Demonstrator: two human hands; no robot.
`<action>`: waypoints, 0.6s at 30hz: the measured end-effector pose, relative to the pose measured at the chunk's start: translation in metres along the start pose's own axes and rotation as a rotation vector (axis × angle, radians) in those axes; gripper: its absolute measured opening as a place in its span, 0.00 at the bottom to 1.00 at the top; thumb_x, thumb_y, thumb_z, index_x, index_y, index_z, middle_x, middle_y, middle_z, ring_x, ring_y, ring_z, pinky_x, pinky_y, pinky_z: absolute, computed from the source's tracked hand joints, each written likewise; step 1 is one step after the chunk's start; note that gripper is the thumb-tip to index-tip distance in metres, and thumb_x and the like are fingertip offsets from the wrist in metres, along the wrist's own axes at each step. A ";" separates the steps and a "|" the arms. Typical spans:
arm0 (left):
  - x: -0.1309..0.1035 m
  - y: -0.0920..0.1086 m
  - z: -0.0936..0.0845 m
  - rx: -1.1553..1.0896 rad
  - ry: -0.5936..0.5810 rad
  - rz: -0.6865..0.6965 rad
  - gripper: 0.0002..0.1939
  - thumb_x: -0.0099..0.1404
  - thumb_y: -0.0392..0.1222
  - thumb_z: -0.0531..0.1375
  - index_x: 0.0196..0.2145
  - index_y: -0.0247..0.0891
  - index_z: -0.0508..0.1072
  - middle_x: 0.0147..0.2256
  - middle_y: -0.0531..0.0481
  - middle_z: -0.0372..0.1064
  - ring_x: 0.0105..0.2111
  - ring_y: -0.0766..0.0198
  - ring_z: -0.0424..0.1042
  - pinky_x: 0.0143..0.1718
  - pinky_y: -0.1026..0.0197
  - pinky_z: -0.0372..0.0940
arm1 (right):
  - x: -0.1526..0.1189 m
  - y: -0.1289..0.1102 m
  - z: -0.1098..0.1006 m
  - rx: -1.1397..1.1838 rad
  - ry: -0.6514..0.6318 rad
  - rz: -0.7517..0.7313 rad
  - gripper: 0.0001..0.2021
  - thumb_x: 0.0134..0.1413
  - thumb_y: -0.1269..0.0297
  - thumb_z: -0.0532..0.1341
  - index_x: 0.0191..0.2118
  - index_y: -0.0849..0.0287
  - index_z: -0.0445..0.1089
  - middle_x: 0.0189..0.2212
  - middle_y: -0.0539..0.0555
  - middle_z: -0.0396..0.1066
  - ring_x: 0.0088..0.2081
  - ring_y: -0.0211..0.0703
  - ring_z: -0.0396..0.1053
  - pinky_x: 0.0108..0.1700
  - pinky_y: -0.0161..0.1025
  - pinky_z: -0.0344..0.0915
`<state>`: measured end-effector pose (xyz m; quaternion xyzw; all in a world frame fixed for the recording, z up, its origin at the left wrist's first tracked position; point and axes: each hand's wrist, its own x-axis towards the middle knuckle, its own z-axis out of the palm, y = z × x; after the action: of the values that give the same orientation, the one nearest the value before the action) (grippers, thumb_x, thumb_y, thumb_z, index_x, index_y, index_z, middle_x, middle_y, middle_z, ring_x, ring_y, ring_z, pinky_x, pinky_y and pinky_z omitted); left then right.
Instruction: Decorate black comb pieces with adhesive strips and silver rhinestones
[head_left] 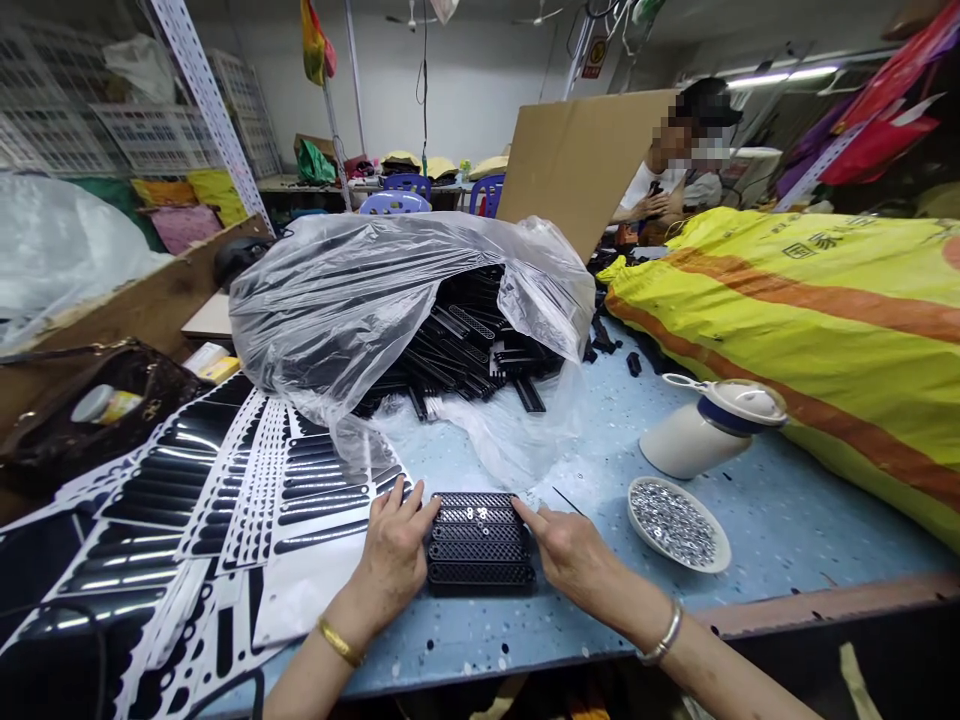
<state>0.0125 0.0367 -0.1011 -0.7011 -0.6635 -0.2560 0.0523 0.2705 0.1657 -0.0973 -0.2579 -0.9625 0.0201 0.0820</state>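
At the near middle of the blue table sits a block of black perforated plastic strips [481,550], lined up side by side. A few small silver nuts [480,514] are scattered on the top strips. My left hand [396,545] holds the block's left edge, a finger at the far left corner. From the other side, my right hand [568,550] grips the right edge, its index finger on the far right corner and its other fingers curled. A shallow white bowl [724,560] of small silver metal pieces [673,522] stands to the right of my right hand.
Sheets of black strip-shaped stickers [191,500] cover the left side. Beyond the block, a clear plastic bag [322,310] spills black plastic parts [450,365]. A white lidded jug [694,435] stands behind the bowl, beside a yellow sack [840,330]. One person [660,180] sits beyond a cardboard sheet [577,160].
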 end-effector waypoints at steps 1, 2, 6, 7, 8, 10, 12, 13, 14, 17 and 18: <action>-0.001 -0.002 0.001 -0.015 -0.013 -0.010 0.34 0.51 0.21 0.52 0.54 0.38 0.73 0.56 0.38 0.71 0.59 0.38 0.65 0.51 0.34 0.66 | 0.000 0.000 0.001 -0.003 0.001 0.000 0.34 0.45 0.82 0.50 0.62 0.66 0.62 0.26 0.55 0.72 0.26 0.42 0.66 0.30 0.36 0.62; -0.002 -0.003 0.002 -0.035 -0.028 -0.018 0.34 0.51 0.21 0.52 0.55 0.39 0.73 0.56 0.38 0.71 0.59 0.39 0.65 0.52 0.34 0.66 | -0.001 0.000 0.002 -0.008 0.001 -0.003 0.34 0.45 0.82 0.49 0.62 0.67 0.62 0.26 0.55 0.72 0.26 0.42 0.66 0.30 0.37 0.63; -0.003 -0.007 0.005 -0.119 -0.092 -0.059 0.35 0.54 0.22 0.51 0.57 0.39 0.72 0.56 0.40 0.71 0.58 0.41 0.67 0.51 0.35 0.67 | -0.001 0.000 0.002 0.003 0.014 -0.023 0.34 0.46 0.82 0.49 0.62 0.68 0.62 0.26 0.55 0.72 0.26 0.43 0.67 0.30 0.38 0.64; -0.002 -0.009 0.004 -0.134 -0.109 -0.072 0.35 0.54 0.22 0.50 0.58 0.41 0.71 0.56 0.41 0.71 0.58 0.42 0.67 0.51 0.36 0.67 | -0.001 0.001 0.002 0.015 0.021 -0.024 0.33 0.46 0.83 0.50 0.62 0.67 0.62 0.27 0.55 0.72 0.27 0.43 0.67 0.30 0.37 0.64; -0.001 -0.010 0.003 -0.149 -0.126 -0.084 0.35 0.55 0.22 0.50 0.58 0.42 0.71 0.56 0.42 0.71 0.59 0.43 0.67 0.52 0.36 0.67 | -0.001 0.001 0.002 0.025 0.028 -0.024 0.33 0.47 0.83 0.50 0.62 0.67 0.62 0.27 0.55 0.72 0.27 0.43 0.68 0.31 0.37 0.64; 0.001 -0.011 0.001 -0.173 -0.158 -0.100 0.34 0.57 0.22 0.51 0.57 0.45 0.72 0.56 0.44 0.72 0.59 0.45 0.67 0.52 0.37 0.68 | -0.001 0.002 0.002 0.031 0.037 -0.025 0.33 0.47 0.83 0.51 0.61 0.65 0.63 0.27 0.54 0.72 0.27 0.42 0.68 0.30 0.36 0.64; 0.004 -0.012 -0.002 -0.182 -0.176 -0.112 0.31 0.59 0.24 0.51 0.56 0.47 0.73 0.55 0.45 0.72 0.58 0.46 0.68 0.52 0.38 0.68 | 0.000 0.003 0.001 0.022 0.040 -0.025 0.32 0.47 0.83 0.51 0.61 0.65 0.64 0.26 0.54 0.73 0.26 0.42 0.68 0.30 0.36 0.64; 0.005 -0.011 -0.003 -0.181 -0.181 -0.116 0.31 0.60 0.24 0.51 0.56 0.47 0.73 0.55 0.44 0.72 0.58 0.45 0.69 0.52 0.38 0.68 | 0.001 0.003 0.000 0.015 0.038 -0.027 0.32 0.47 0.82 0.51 0.60 0.65 0.64 0.26 0.54 0.73 0.26 0.41 0.68 0.30 0.35 0.63; 0.006 -0.011 -0.004 -0.176 -0.183 -0.120 0.30 0.60 0.24 0.52 0.56 0.46 0.73 0.55 0.44 0.72 0.57 0.45 0.69 0.51 0.38 0.69 | 0.002 0.003 -0.001 0.008 0.035 -0.031 0.32 0.47 0.82 0.51 0.60 0.65 0.65 0.26 0.55 0.73 0.26 0.42 0.68 0.30 0.35 0.63; 0.008 -0.008 -0.004 -0.156 -0.190 -0.122 0.31 0.58 0.23 0.52 0.56 0.43 0.73 0.54 0.42 0.73 0.57 0.42 0.69 0.51 0.36 0.68 | 0.005 0.001 -0.007 -0.016 0.022 -0.053 0.31 0.47 0.83 0.51 0.59 0.67 0.67 0.27 0.56 0.74 0.26 0.42 0.69 0.29 0.35 0.63; 0.008 -0.008 -0.004 -0.154 -0.193 -0.117 0.31 0.58 0.23 0.52 0.56 0.43 0.73 0.54 0.42 0.73 0.57 0.42 0.69 0.51 0.36 0.68 | 0.006 0.001 -0.009 -0.023 0.022 -0.055 0.31 0.47 0.83 0.51 0.58 0.67 0.67 0.26 0.56 0.74 0.26 0.42 0.70 0.29 0.35 0.63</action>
<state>0.0037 0.0432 -0.0962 -0.6845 -0.6835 -0.2403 -0.0809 0.2676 0.1692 -0.0880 -0.2325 -0.9684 0.0040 0.0901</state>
